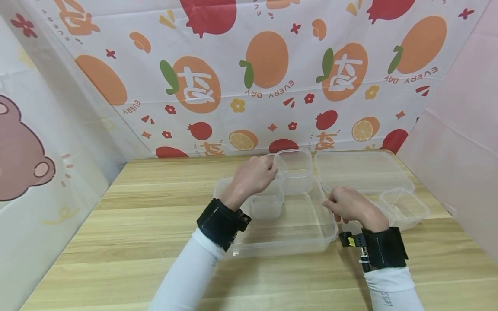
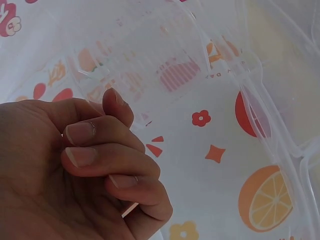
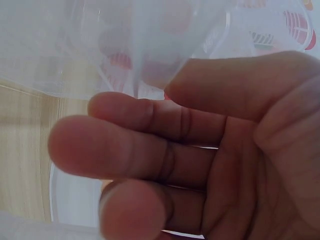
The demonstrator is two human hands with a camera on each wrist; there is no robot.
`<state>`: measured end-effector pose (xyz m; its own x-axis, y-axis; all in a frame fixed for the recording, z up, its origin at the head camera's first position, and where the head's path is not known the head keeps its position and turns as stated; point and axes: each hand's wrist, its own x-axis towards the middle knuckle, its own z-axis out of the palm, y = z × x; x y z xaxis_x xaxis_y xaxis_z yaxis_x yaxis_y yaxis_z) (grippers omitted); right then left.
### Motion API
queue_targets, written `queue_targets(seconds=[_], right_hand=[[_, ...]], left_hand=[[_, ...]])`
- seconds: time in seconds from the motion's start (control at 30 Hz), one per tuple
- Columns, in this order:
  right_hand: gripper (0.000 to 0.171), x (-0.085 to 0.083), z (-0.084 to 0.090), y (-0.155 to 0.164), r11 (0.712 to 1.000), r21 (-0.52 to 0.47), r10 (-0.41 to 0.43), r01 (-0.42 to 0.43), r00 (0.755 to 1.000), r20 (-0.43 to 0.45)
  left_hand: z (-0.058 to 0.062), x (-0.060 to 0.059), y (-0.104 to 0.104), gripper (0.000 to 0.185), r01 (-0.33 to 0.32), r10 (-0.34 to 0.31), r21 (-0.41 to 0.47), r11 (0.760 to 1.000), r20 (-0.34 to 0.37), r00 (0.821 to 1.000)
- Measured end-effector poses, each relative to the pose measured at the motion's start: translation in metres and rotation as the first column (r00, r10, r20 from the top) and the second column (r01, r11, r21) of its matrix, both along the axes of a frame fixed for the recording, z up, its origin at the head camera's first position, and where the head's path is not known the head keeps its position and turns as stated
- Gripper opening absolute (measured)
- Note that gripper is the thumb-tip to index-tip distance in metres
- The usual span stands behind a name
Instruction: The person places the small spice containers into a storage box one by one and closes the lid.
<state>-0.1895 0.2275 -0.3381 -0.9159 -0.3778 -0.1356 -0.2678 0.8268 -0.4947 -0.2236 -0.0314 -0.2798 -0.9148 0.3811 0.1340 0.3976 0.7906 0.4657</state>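
A large, shallow clear plastic container (image 1: 288,244) lies on the table, with small clear boxes inside it. My left hand (image 1: 254,175) is over its back part, fingers curled, thumb and forefinger pinching the edge of a small clear box (image 2: 135,75) that is mostly hidden behind the hand in the head view. Just right of that hand is another small clear box (image 1: 294,172); a further small box (image 1: 266,207) sits below the wrist. At the large container's right side, my right hand (image 1: 350,205) pinches its rim between thumb and forefinger, other fingers loosely bent.
A flat clear lid (image 1: 362,170) lies at the back right, by the patterned cloth backdrop (image 1: 268,99). More small clear boxes (image 1: 406,207) stand to the right of my right hand. Wood-grain table (image 1: 128,242) extends to the left.
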Motion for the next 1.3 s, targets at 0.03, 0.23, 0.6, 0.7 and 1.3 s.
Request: queue_targets(seconds=[0.03,0.23,0.6,0.7,1.3], right_hand=[[0.037,0.0,0.0,0.0,1.0,0.0,0.001,-0.001,1.0,0.0],[0.038,-0.002,0.0,0.001,1.0,0.001,-0.009,0.009,1.0,0.013],[0.035,-0.002,0.0,0.002,1.0,-0.004,-0.019,0.019,1.0,0.013],[0.034,-0.002,-0.001,0.002,1.0,-0.014,-0.021,0.021,1.0,0.017],[0.036,-0.003,0.0,0.001,1.0,0.003,-0.026,0.026,1.0,0.018]], left_hand=[[-0.001,0.0,0.001,0.04,0.002,-0.002,-0.002,1.0,-0.003,1.0],[-0.004,-0.002,0.004,0.043,0.008,-0.009,-0.032,0.999,-0.024,1.0],[-0.012,-0.004,0.012,0.044,0.028,-0.028,-0.025,0.999,-0.02,0.999],[-0.014,-0.004,0.012,0.044,0.034,-0.034,-0.017,0.999,-0.001,0.999],[-0.029,-0.006,0.022,0.037,0.03,-0.03,0.001,1.0,0.124,0.992]])
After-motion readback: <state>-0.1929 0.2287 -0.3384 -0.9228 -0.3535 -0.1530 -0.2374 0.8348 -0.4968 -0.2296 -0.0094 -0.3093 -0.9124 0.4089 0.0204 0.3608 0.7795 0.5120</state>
